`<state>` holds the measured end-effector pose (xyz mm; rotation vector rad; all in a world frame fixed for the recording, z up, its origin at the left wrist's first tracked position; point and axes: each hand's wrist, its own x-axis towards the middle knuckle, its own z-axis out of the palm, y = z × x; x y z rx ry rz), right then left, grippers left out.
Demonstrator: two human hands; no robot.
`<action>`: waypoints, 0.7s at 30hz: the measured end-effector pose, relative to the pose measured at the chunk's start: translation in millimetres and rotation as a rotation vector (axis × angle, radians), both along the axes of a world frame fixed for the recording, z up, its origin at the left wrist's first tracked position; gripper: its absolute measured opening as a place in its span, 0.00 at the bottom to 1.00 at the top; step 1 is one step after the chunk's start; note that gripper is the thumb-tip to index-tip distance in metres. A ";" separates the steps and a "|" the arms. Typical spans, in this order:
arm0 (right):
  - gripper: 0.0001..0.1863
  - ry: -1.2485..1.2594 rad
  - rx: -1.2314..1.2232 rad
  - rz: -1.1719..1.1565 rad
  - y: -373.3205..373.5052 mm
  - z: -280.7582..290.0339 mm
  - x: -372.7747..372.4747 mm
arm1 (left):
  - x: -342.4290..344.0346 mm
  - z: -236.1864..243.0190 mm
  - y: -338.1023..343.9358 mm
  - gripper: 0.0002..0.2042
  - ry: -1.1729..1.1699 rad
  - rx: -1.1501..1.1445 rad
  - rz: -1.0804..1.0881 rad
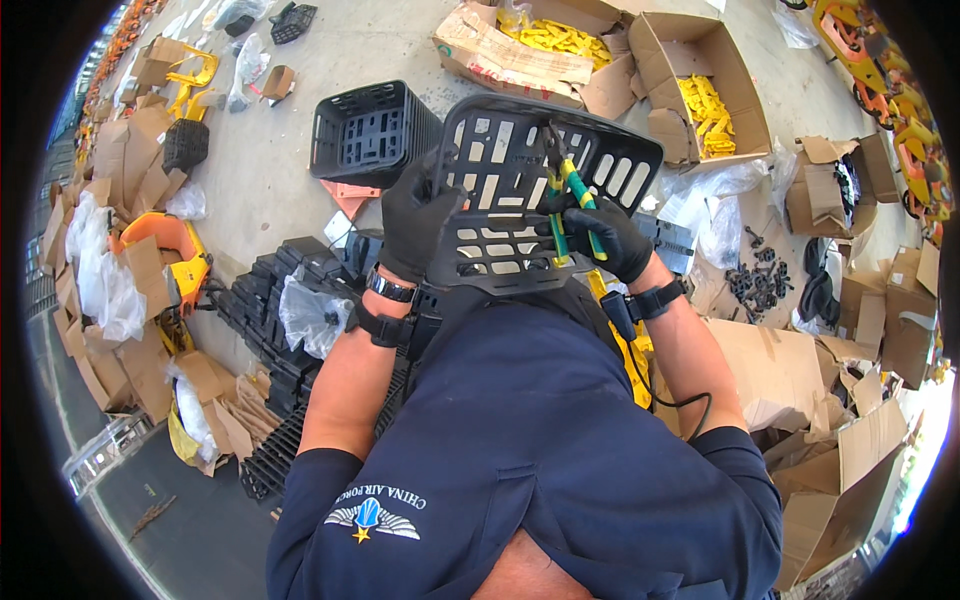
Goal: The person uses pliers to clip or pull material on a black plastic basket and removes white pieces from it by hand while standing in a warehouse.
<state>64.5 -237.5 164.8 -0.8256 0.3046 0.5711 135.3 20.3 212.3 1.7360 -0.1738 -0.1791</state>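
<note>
A black plastic basket (497,222) with slotted walls is tilted in front of my body, its inside facing me. My left hand (418,222), in a black glove, grips the basket's left side with the thumb on the near face. My right hand (612,238), also gloved, is closed round pliers (578,185) with green and yellow handles. The dark jaws of the pliers point away from me, against the basket's slotted wall; whether they grip anything there is too small to tell.
Nested black baskets (425,125) stand just beyond my left hand. Open cartons (740,75) with yellow parts (706,115) lie at the far right. Stacked black parts (285,320) are at my left, small black parts (760,280) on the floor at right, with torn cardboard (775,365) nearby.
</note>
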 end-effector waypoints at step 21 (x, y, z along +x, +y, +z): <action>0.15 -0.040 -0.277 0.190 -46.7 23.0 -13.6 | 11.1 23.5 22.9 0.22 -0.055 0.114 -0.099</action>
